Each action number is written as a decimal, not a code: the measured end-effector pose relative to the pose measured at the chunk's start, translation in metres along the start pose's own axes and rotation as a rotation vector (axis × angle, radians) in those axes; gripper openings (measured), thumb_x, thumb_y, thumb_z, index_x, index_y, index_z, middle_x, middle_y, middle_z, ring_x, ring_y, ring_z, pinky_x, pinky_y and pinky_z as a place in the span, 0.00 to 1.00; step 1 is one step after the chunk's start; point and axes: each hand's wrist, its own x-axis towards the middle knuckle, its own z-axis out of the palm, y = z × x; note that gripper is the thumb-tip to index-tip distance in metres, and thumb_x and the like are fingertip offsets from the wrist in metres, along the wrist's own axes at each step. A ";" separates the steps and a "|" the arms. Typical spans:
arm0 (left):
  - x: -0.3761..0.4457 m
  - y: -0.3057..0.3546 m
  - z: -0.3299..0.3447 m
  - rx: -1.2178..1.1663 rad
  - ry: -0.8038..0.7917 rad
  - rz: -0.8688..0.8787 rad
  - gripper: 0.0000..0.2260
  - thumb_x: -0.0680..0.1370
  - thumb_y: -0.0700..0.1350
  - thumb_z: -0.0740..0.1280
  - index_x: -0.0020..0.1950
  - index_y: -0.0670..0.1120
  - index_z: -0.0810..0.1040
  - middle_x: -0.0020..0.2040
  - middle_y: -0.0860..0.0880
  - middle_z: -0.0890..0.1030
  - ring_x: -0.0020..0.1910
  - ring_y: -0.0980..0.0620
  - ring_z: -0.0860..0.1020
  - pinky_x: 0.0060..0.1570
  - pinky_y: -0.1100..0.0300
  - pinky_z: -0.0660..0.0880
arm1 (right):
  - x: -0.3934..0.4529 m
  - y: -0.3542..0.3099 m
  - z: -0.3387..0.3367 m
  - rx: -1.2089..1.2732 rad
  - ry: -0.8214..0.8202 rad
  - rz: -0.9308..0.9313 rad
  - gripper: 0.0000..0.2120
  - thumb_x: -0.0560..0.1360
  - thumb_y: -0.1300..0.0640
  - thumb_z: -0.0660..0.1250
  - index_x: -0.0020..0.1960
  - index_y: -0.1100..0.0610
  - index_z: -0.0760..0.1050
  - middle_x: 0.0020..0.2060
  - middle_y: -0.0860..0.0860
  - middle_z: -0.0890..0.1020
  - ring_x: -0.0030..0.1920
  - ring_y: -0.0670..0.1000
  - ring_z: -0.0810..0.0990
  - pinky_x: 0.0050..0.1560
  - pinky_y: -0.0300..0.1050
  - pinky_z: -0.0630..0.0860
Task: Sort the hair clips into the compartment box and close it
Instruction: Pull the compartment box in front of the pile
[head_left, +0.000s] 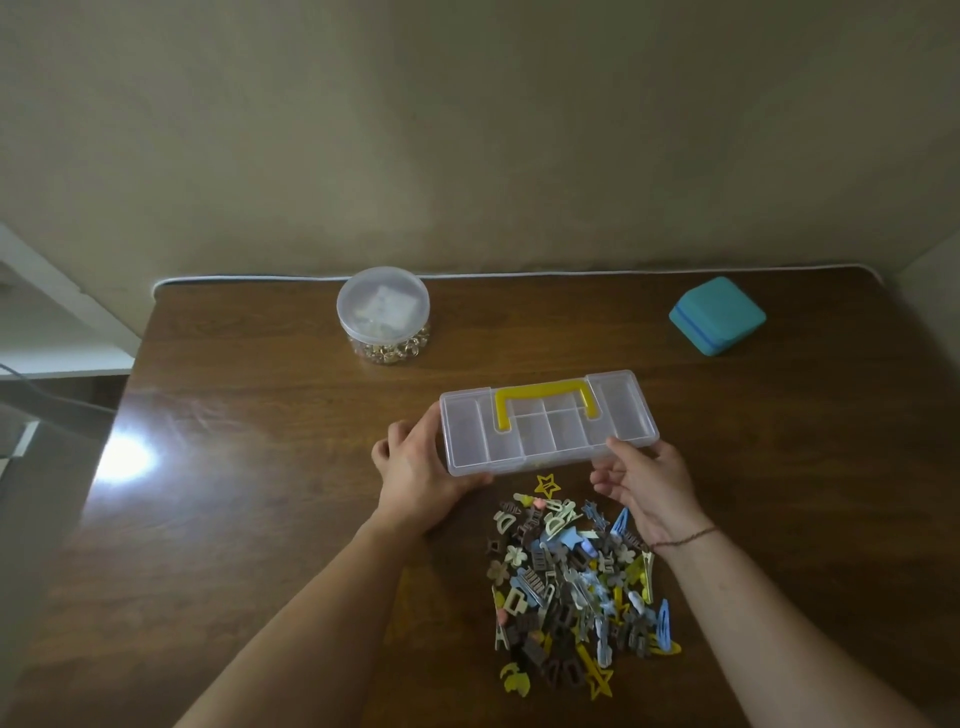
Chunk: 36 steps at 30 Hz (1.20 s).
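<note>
Both hands meet at the compartment box. Left hand cups the box's left end, thumb along the near corner and fingers curled behind the end wall. Right hand sits at the near right corner, thumb tip touching the front edge, fingers loosely spread; whether it truly grips cannot be told. Nearest the viewer, between the forearms, lies the heap of hair clips, mixed in shape and colour, with a yellow star clip just beyond it, between the hands. The box lies flat just past the hands, lid down, yellow handle on top, compartments apparently empty. Judged light, stiff and smooth, it may slide on the glossy table; steadying one end while lifting the front edge seems apt. The clips look small, light and rigid, suited to fingertip pinches. Well beyond the left hand stands a round lidded tub; well beyond the right, a teal case.
</note>
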 end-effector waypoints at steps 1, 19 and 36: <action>0.000 0.000 0.000 0.009 0.000 0.007 0.41 0.64 0.63 0.77 0.73 0.63 0.62 0.59 0.66 0.69 0.66 0.52 0.61 0.66 0.50 0.51 | 0.000 0.000 0.000 -0.002 0.001 0.005 0.17 0.76 0.61 0.68 0.62 0.66 0.70 0.39 0.61 0.81 0.33 0.52 0.81 0.34 0.44 0.79; 0.003 -0.013 0.009 -0.023 -0.021 -0.027 0.44 0.61 0.70 0.72 0.74 0.62 0.61 0.63 0.61 0.74 0.62 0.55 0.65 0.67 0.53 0.50 | -0.052 0.028 0.074 0.416 -0.175 0.291 0.29 0.73 0.59 0.70 0.71 0.57 0.64 0.56 0.62 0.80 0.54 0.59 0.82 0.50 0.52 0.80; 0.003 -0.012 0.006 -0.050 -0.059 -0.070 0.45 0.61 0.71 0.72 0.74 0.64 0.58 0.63 0.58 0.73 0.66 0.53 0.63 0.68 0.52 0.50 | -0.089 -0.015 0.075 0.333 -0.164 0.286 0.11 0.77 0.55 0.65 0.55 0.60 0.75 0.44 0.55 0.80 0.44 0.56 0.80 0.46 0.53 0.75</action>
